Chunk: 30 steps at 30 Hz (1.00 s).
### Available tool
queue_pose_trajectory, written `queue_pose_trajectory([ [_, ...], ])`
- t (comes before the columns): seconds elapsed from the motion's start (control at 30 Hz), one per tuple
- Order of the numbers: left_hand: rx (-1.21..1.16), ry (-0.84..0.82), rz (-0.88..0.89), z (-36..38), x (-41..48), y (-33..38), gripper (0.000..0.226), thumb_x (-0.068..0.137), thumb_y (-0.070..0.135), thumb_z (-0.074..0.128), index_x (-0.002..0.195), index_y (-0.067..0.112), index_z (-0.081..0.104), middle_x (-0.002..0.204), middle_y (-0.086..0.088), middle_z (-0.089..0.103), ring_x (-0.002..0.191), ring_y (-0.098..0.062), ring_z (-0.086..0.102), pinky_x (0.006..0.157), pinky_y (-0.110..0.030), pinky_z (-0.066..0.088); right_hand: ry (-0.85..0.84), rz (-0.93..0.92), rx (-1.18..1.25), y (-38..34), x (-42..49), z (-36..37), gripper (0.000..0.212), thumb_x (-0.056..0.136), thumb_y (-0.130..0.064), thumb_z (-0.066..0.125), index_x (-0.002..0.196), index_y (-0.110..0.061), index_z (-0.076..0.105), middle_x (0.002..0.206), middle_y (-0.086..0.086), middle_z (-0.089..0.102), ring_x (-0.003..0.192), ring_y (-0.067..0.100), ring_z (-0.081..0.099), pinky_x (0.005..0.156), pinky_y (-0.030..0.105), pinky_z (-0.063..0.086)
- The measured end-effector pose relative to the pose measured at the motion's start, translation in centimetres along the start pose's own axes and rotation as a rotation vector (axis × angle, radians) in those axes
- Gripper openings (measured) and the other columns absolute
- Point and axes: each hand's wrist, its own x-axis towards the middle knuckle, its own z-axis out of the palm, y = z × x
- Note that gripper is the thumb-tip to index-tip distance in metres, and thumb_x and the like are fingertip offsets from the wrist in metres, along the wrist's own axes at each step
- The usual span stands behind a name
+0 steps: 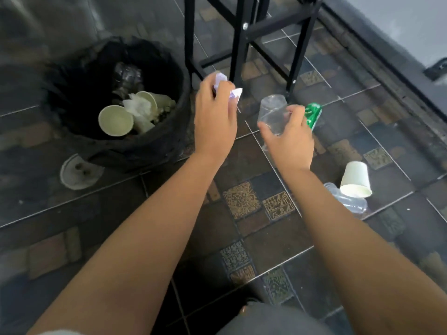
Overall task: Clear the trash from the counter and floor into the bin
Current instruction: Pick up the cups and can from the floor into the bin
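A round black-lined bin stands on the tiled floor at the left, holding several paper cups and crumpled wrappers. My left hand hovers just right of the bin's rim, shut on a crumpled white paper. My right hand grips a clear plastic cup held above the floor. A green can lies on the floor just behind that hand. A white paper cup lies tipped on a clear plastic bottle at the right.
Black metal stool legs rise from the floor right behind my hands. A white lid or plate lies on the floor at the bin's near left side. A dark wall base runs along the right edge.
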Motion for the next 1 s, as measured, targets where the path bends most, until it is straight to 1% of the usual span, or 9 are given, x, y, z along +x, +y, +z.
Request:
queue_pose_trajectory([
  [0.1, -0.025, 0.143, -0.011, -3.6, 2.5, -1.4, 0.022, 0.096, 0.009, 0.05, 0.116, 0.015, 0.044, 0.135, -0.015, 0.047, 0.117, -0.022, 0.052, 0.091, -0.015, 0.043, 0.09, -0.107, 0.144, -4.8, 1.2, 0.5, 0.062, 0.082, -0.059, 0.062, 0.119, -0.012, 0.046, 0.118, 0.007, 0.055, 0.097, 0.03, 0.061, 0.075, 0.047, 0.052],
  [0.33, 0.279, 0.244, -0.226, -10.7, 4.8, -9.7, 0.026, 0.099, 0.018, 0.049, 0.114, -0.002, 0.057, 0.132, -0.016, 0.049, 0.114, -0.023, 0.052, 0.086, -0.02, 0.04, 0.084, -0.242, 0.409, -16.5, 3.1, 3.6, 0.058, 0.088, -0.055, 0.061, 0.12, -0.01, 0.045, 0.122, 0.002, 0.054, 0.101, 0.02, 0.059, 0.069, 0.029, 0.044],
  [0.47, 0.391, 0.012, -0.374, -12.9, 4.0, -12.8, 0.021, 0.098, 0.018, 0.051, 0.114, 0.005, 0.055, 0.136, -0.018, 0.044, 0.112, -0.035, 0.053, 0.083, -0.033, 0.043, -0.05, -0.35, 0.339, -20.1, 3.9, 7.1, 0.058, 0.09, -0.056, 0.057, 0.122, -0.01, 0.044, 0.124, 0.006, 0.053, 0.102, 0.026, 0.06, 0.072, 0.038, 0.052],
  [0.53, 0.486, -0.227, -0.489, -13.5, 3.7, -13.9, 0.031, 0.097, 0.022, 0.052, 0.126, 0.012, 0.052, 0.146, -0.017, 0.037, 0.122, -0.039, 0.049, 0.099, -0.047, 0.041, -0.137, -0.372, 0.231, -20.6, 4.1, 9.2, 0.057, 0.092, -0.057, 0.053, 0.122, -0.01, 0.044, 0.124, 0.008, 0.053, 0.102, 0.03, 0.061, 0.076, 0.045, 0.053],
  [0.6, 0.545, -0.372, -0.552, -14.1, 3.5, -14.6, 0.043, 0.094, 0.026, 0.055, 0.136, 0.024, 0.045, 0.159, -0.014, 0.021, 0.14, -0.037, 0.033, 0.116, -0.056, 0.019, -0.217, -0.389, 0.112, -20.6, 4.1, 10.7, 0.056, 0.095, -0.057, 0.048, 0.126, -0.011, 0.045, 0.128, 0.008, 0.055, 0.109, 0.031, 0.059, 0.086, 0.047, 0.049],
  [0.7, 0.561, -0.352, -0.54, -15.0, 3.1, -15.9, 0.055, 0.09, 0.03, 0.058, 0.142, 0.029, 0.038, 0.164, -0.015, 0.008, 0.15, -0.033, 0.011, 0.118, -0.059, -0.002, -0.218, -0.476, 0.009, -19.9, 4.2, 11.9, 0.053, 0.098, -0.053, 0.041, 0.132, -0.013, 0.05, 0.132, 0.007, 0.059, 0.122, 0.027, 0.054, 0.104, 0.045, 0.039],
  [0.87, 0.51, -0.12, -0.756, -16.7, 2.6, -18.9, 0.052, 0.094, 0.042, 0.054, 0.144, 0.029, 0.043, 0.163, -0.022, 0.008, 0.151, -0.037, 0.007, 0.12, -0.056, 0.003, -0.249, -0.343, -0.083, -18.1, 4.6, 11.7, 0.047, 0.101, -0.042, 0.043, 0.144, -0.024, 0.043, 0.161, 0.015, 0.022, 0.147, 0.031, 0.021, 0.12, 0.045, 0.017],
  [0.93, 0.346, -0.08, -0.876, -16.9, 2.3, -19.9, 0.05, 0.096, 0.043, 0.053, 0.144, 0.03, 0.045, 0.16, -0.024, 0.015, 0.149, -0.036, 0.015, 0.12, -0.047, 0.014, -0.392, -0.233, -0.047, -17.9, 4.8, 11.2, 0.05, 0.101, -0.038, 0.045, 0.149, -0.03, 0.037, 0.164, 0.014, 0.008, 0.146, 0.034, 0.023, 0.116, 0.044, 0.024],
  [1.0, 0.174, -0.039, -0.87, -16.8, 2.2, -20.4, 0.047, 0.097, 0.039, 0.054, 0.141, 0.024, 0.051, 0.151, -0.024, 0.035, 0.142, -0.032, 0.031, 0.112, -0.033, 0.028, -0.484, -0.142, 0.037, -18.1, 5.0, 10.8, 0.051, 0.101, -0.027, 0.046, 0.15, -0.032, 0.034, 0.165, 0.011, 0.001, 0.135, 0.034, 0.04, 0.096, 0.035, 0.039],
])
